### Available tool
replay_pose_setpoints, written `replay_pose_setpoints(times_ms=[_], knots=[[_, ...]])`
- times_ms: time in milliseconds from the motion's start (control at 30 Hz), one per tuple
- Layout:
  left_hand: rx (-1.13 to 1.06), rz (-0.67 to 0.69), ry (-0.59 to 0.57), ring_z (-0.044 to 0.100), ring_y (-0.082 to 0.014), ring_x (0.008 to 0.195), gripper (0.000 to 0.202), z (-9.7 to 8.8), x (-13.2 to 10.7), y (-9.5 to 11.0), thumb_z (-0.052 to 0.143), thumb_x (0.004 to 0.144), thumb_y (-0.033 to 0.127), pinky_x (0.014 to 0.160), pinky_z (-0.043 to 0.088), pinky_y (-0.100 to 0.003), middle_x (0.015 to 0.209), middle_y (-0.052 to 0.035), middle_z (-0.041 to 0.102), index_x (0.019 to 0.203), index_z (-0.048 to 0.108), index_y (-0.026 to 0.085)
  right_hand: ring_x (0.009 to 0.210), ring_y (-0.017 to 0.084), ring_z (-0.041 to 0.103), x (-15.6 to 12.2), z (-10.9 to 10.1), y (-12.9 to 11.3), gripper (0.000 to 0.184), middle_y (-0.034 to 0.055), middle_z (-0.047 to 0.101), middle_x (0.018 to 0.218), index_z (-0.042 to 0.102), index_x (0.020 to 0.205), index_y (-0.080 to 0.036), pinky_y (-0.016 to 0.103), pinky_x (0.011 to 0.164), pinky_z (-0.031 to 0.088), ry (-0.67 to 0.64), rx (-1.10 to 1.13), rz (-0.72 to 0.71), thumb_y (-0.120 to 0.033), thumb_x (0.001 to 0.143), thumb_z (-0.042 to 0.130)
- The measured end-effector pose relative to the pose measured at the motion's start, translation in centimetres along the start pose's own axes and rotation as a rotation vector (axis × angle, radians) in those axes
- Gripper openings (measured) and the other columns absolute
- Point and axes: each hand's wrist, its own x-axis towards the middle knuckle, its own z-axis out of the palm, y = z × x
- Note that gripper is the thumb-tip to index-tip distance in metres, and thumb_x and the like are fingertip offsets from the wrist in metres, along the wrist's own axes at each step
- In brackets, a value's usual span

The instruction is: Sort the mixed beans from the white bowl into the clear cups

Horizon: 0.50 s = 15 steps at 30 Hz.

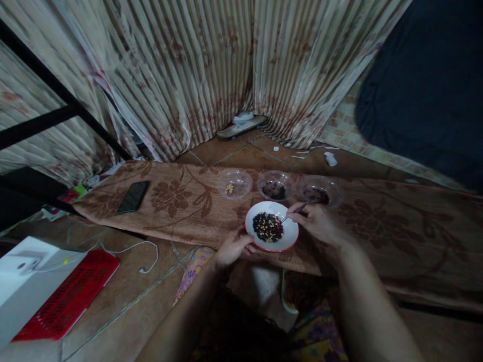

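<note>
A white plate (290,236) with a red rim sits near the front edge of the cloth-covered bench. On it lies a pile of mixed dark beans and yellow kernels (267,227). My left hand (234,246) grips the plate's left rim, thumb on top. In my right hand (315,219) is a thin metal utensil (293,213), its tip low over the right side of the pile; its exact kind is unclear. Behind the plate stand three clear plastic bowls: the left bowl (243,185) has a few yellow kernels, the middle bowl (274,188) and right bowl (320,192) hold dark beans.
A dark phone (133,196) lies on the left of the brown patterned cloth (188,221). Striped curtains (196,75) hang behind, with a skateboard (241,126) under them. A red basket (71,294) and a white box (33,276) are on the floor at left.
</note>
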Motion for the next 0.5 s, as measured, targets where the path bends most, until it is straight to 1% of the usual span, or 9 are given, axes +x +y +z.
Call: replay_pose_setpoints(times_ms=[233,367,500], knots=[[0.01,0.024,-0.009,0.062,-0.0108,0.056,0.034,-0.04,-0.05,0.06,0.065,0.076,0.033,0.05,0.045,-0.019,0.075,-0.0045,0.067,0.101,0.06,0.011,0.068,0.018,0.065,0.12,0.26,-0.2,0.017,0.0007,0.072,0.078,0.07,0.083,-0.022,0.027,0.063,0.046,0.002,-0.052,-0.014,-0.033,0.085,0.057],[0.008,0.023,-0.007,0.061,-0.0111,0.055,0.033,0.03,-0.12,0.1,0.065,0.076,0.033,0.05,0.045,-0.019,0.07,-0.0034,0.066,0.1,0.06,0.01,0.069,0.019,0.065,0.2,0.35,-0.07,0.017,0.0016,0.072,0.079,0.07,0.083,-0.022,0.028,0.066,0.047,0.0,-0.033,-0.036,-0.033,0.084,0.057],[0.007,0.025,0.0,0.06,-0.0111,0.055,0.033,0.02,-0.03,-0.08,0.065,0.076,0.033,0.05,0.044,-0.019,0.066,-0.002,0.065,0.101,0.06,0.011,0.068,0.019,0.065,0.18,0.49,-0.24,0.018,0.0017,0.072,0.078,0.07,0.082,-0.021,0.027,0.063,0.046,0.004,-0.056,-0.005,-0.033,0.084,0.056]])
